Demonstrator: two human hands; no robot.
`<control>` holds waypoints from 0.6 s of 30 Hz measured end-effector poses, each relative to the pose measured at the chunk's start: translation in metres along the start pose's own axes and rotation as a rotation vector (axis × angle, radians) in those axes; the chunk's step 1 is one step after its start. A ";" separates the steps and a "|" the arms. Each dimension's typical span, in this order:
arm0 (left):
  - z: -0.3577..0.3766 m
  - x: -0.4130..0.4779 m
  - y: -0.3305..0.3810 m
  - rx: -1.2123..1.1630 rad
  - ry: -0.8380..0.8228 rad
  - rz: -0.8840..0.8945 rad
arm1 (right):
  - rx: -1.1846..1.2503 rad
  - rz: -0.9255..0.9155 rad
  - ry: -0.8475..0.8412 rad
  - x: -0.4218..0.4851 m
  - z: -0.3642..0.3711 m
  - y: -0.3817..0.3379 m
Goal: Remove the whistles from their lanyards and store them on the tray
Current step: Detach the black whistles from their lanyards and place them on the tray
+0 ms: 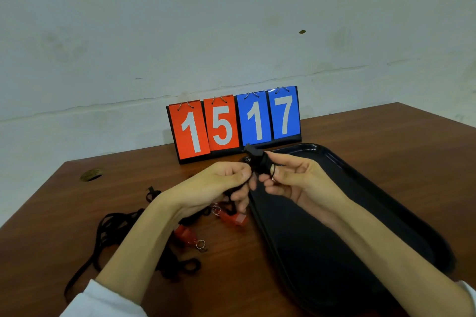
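Observation:
A black whistle is held up above the near-left rim of the black tray. My right hand pinches it, with its key ring by the fingertips. My left hand is closed on the black lanyard right beside the whistle. Two red whistles lie on the table under my left wrist: one near the tray edge, the other further left with a metal ring. Black lanyard cords are tangled at the left.
A flip scoreboard showing 15 and 17 stands at the back of the brown wooden table, against a pale wall. A round hole is in the tabletop at the left. The tray holds nothing that I can see.

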State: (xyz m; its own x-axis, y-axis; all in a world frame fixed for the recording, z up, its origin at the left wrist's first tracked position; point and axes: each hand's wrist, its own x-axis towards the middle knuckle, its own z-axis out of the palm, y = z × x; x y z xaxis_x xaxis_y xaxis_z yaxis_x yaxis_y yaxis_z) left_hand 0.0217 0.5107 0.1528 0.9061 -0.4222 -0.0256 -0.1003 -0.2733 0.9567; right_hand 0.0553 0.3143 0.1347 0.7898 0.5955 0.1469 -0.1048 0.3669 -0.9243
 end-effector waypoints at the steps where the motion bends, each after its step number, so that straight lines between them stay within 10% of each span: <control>1: 0.001 0.000 0.000 -0.025 -0.030 -0.001 | 0.062 0.014 0.020 0.001 -0.001 0.000; 12: -0.017 -0.004 -0.005 0.309 -0.137 -0.331 | 0.315 0.000 0.298 0.005 -0.009 -0.008; 18: -0.002 0.011 -0.003 0.386 0.397 0.011 | 0.247 0.070 0.195 0.004 0.001 -0.001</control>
State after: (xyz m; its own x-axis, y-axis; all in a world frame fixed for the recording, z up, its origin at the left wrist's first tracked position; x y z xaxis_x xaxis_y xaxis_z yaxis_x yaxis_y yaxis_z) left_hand 0.0328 0.5085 0.1498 0.9820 -0.0893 0.1664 -0.1864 -0.5992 0.7786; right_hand 0.0580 0.3168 0.1365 0.8740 0.4858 -0.0070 -0.2881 0.5066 -0.8126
